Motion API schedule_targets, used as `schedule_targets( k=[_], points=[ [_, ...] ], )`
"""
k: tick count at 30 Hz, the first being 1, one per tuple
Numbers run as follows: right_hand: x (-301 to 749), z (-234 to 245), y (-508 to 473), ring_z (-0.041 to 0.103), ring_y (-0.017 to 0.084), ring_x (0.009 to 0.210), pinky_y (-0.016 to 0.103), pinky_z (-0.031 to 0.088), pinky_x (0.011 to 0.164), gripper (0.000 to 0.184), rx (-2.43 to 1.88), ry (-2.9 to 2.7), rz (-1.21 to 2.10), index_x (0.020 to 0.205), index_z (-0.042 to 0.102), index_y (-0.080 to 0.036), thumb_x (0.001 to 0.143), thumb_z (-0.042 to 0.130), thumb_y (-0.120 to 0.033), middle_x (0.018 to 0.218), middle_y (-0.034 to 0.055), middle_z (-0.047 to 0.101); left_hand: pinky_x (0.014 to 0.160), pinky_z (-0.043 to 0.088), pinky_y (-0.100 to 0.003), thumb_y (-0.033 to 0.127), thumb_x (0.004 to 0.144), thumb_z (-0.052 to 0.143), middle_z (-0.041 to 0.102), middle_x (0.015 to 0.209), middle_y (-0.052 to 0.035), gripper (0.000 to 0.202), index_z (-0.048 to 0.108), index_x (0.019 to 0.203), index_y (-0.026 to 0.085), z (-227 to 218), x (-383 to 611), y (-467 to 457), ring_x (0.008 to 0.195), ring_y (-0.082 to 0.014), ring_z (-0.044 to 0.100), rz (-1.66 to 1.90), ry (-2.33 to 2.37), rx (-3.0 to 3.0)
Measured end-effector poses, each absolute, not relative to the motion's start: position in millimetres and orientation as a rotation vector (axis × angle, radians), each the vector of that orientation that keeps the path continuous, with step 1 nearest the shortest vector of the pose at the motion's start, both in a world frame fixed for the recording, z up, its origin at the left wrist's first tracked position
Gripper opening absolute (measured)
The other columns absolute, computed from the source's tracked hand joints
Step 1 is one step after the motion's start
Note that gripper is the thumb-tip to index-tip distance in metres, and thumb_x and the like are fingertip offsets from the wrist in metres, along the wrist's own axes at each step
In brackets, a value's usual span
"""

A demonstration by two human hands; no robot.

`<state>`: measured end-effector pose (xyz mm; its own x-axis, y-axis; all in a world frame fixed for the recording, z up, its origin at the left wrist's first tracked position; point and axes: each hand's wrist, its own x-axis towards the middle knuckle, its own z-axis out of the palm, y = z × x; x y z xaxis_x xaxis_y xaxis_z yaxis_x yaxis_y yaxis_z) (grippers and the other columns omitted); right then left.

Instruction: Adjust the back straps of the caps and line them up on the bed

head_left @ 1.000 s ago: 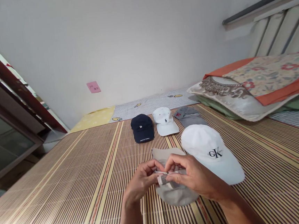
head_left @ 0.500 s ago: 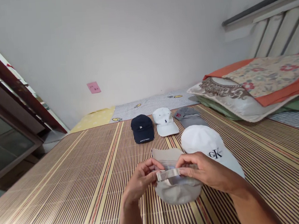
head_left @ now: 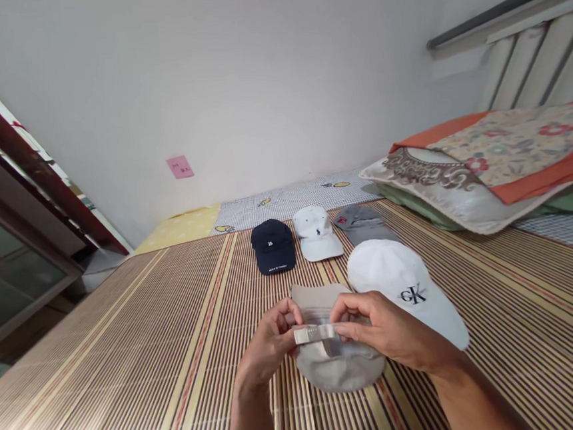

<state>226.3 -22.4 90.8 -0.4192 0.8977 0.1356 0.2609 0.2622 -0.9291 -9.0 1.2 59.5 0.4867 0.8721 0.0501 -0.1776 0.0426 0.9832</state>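
Note:
A beige baseball cap (head_left: pixel 343 370) lies upside down on the striped mat, its brim pointing away from me. Across its opening runs the cap's back strap (head_left: pixel 315 333), pinched at both ends. My left hand (head_left: pixel 272 340) grips the strap's left end between thumb and fingers. On the right end, my right hand (head_left: pixel 371 325) is closed with thumb and forefinger. A white cap with black "CK" letters (head_left: pixel 392 276) sits just beyond my right hand. The inside of the beige cap is partly covered by my fingers and the strap.
Farther back stand a navy cap (head_left: pixel 272 246), a white cap with a small dark logo (head_left: pixel 317 232) and a grey cap (head_left: pixel 362 225). Pillows (head_left: pixel 464 186) lie at the right by the wall. The striped mat (head_left: pixel 142 348) spreads beneath everything.
Both hands have shifted slightly left with the strap. My right hand has come closer to my left, and the strap between them looks shorter. The other caps stay put.

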Motion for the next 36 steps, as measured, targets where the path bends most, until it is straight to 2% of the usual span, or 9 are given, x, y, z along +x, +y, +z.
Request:
schedule_targets(
  k=[9,17,22,27,31,34,36],
  points=[
    [228,90,-23,0.061,0.015,0.076,0.026,0.044,0.065,0.006,-1.025,-1.770,1.260,0.090,0.073,-0.022,0.087,0.069,-0.025,0.081,-0.0010,0.068,0.045,0.029,-0.016,0.032,0.076,0.090,0.055,0.063,0.0076,0.039,0.054,0.081,0.019,64,-8,0,0.048,-0.0034,0.038,0.921,0.701,1.250],
    [222,85,-23,0.063,0.016,0.078,0.026,0.045,0.066,0.006,-1.012,-1.766,1.247,0.091,0.074,-0.022,0.086,0.071,-0.023,0.084,-0.0001,0.072,0.043,0.028,-0.016,0.037,0.074,0.092,0.055,0.062,0.0073,0.042,0.054,0.080,0.019,61,-7,2,0.047,-0.0032,0.038,0.923,0.699,1.240],
    [233,80,-18,0.067,0.019,0.086,0.029,0.048,0.072,0.025,-1.021,-1.758,1.249,0.108,0.074,-0.024,0.098,0.065,-0.044,0.097,0.0036,0.077,0.045,0.033,-0.016,0.040,0.077,0.089,0.054,0.062,0.0071,0.041,0.055,0.081,0.019,58,-14,4,0.047,-0.0040,0.039,0.937,0.743,1.264],
    [259,72,-11,0.070,0.023,0.095,0.032,0.050,0.080,0.041,-1.109,-1.810,1.224,0.111,0.075,-0.022,0.103,0.053,-0.056,0.106,0.0073,0.079,0.046,0.034,-0.016,0.044,0.078,0.088,0.054,0.062,0.0071,0.041,0.056,0.082,0.019,51,-27,8,0.049,-0.0044,0.040,0.978,0.773,1.280],
    [269,64,-7,0.070,0.025,0.103,0.033,0.051,0.086,0.031,-1.141,-1.871,1.254,0.112,0.076,-0.022,0.098,0.064,-0.047,0.110,0.0073,0.078,0.046,0.032,-0.015,0.043,0.078,0.089,0.054,0.062,0.0072,0.041,0.056,0.083,0.019,45,-32,11,0.049,-0.0041,0.040,0.997,0.740,1.263],
    [268,61,-6,0.070,0.024,0.101,0.033,0.050,0.086,0.024,-1.130,-1.877,1.288,0.110,0.076,-0.021,0.092,0.069,-0.035,0.107,0.0068,0.078,0.046,0.033,-0.016,0.043,0.078,0.088,0.055,0.062,0.0072,0.040,0.057,0.084,0.019,43,-32,12,0.048,-0.0043,0.040,0.988,0.732,1.250],
    [267,60,-5,0.069,0.023,0.095,0.031,0.049,0.082,0.022,-1.116,-1.870,1.317,0.108,0.076,-0.020,0.092,0.068,-0.032,0.101,0.0061,0.078,0.046,0.034,-0.016,0.043,0.079,0.088,0.055,0.062,0.0067,0.039,0.057,0.084,0.019,44,-32,12,0.049,-0.0049,0.042,0.975,0.751,1.253]
  ],
)
